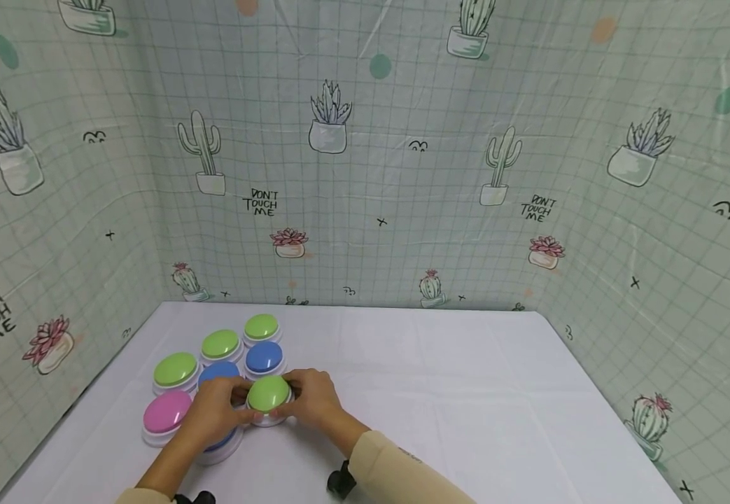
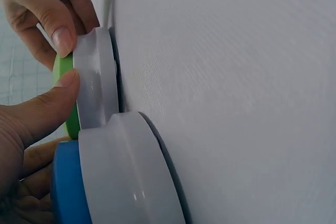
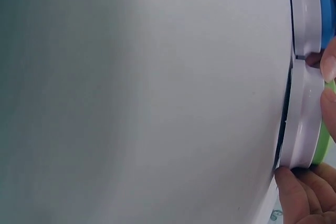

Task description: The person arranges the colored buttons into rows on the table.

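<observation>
A green push button with a domed top and white base sits at the near right corner of a group of buttons. My left hand grips its left side, thumb at the near rim. From the right my right hand holds the same button, its thumb also at the near rim. In the left wrist view the green button's white base stands close over the cloth, right beside the base of a blue button. That blue button lies partly hidden beneath my left hand in the head view.
A pink button lies left of my left hand. Behind are two blue buttons and a diagonal line of three green buttons. White cloth covers the table; patterned fabric walls enclose its back and sides.
</observation>
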`<action>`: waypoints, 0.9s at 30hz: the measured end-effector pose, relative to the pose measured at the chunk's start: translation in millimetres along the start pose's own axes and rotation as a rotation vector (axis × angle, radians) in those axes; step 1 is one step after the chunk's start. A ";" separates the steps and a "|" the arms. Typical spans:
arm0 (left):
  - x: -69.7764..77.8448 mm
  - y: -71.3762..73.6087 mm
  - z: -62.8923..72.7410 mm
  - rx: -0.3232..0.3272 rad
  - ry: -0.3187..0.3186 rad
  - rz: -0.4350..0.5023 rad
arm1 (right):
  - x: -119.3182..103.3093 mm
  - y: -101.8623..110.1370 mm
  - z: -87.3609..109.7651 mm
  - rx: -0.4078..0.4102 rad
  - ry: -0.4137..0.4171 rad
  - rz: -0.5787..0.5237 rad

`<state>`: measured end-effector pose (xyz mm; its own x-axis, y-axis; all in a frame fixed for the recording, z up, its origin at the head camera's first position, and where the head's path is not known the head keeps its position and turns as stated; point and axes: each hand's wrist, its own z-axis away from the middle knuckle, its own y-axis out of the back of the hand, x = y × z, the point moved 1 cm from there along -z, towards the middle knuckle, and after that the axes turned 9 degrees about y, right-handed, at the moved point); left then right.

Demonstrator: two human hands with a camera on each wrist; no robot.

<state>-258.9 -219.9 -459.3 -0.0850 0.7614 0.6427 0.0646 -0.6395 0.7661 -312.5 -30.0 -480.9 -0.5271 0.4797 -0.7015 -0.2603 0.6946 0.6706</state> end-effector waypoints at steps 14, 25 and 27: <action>16.3 -10.5 -4.3 0.012 -0.035 0.013 | 10.9 15.5 6.4 0.010 -0.007 -0.027; 28.3 -19.2 -9.7 0.039 -0.066 0.016 | 20.9 25.4 10.6 0.037 -0.012 -0.057; 29.4 -21.1 -11.3 0.043 -0.075 0.018 | 21.9 27.2 11.4 0.042 -0.013 -0.053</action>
<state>-274.0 -185.2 -456.7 -0.0088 0.7564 0.6540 0.1081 -0.6495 0.7526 -321.9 5.5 -480.7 -0.5023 0.4484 -0.7393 -0.2533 0.7412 0.6217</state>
